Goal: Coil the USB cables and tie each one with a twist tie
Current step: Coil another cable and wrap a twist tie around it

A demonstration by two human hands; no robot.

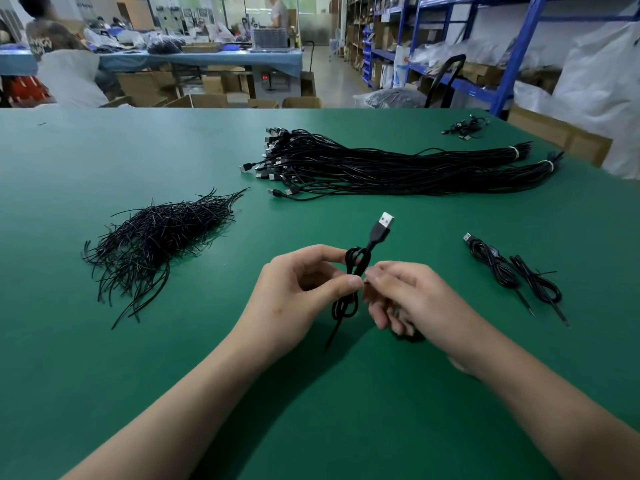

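A thin, black, rubbery USB cable (pixel 354 271) is folded into a narrow coil squeezed at its middle, so it bulges in a loop above and below like a figure eight. Its plug (pixel 382 225) has a matte moulded body and a bright metal shell, and it sticks up and away from the coil. A loose tail hangs down to the table (pixel 104 358).

The left hand (pixel 301 289) pinches the coil's waist between thumb and curled forefinger, just above the table. The right hand (pixel 408 296) meets it from the other side. Its thumb and forefinger pinch at the same waist, and its other fingers are curled under. I cannot tell whether a tie sits between those fingertips.

The table is covered in smooth green matting. To the left lies a bristly heap of stiff black twist ties (pixel 156 237). Beyond the hands lie long bundles of straight cables (pixel 381 168), banded in white at the right end, with their plugs fanned out to the left. Two finished coils (pixel 512 271) rest to the right, and a small tangle (pixel 464 128) lies near the far corner.

Behind stand blue steel shelving (pixel 512 46), cardboard boxes (pixel 214 83), white sacks (pixel 602 81) and another table draped in blue (pixel 207 58).
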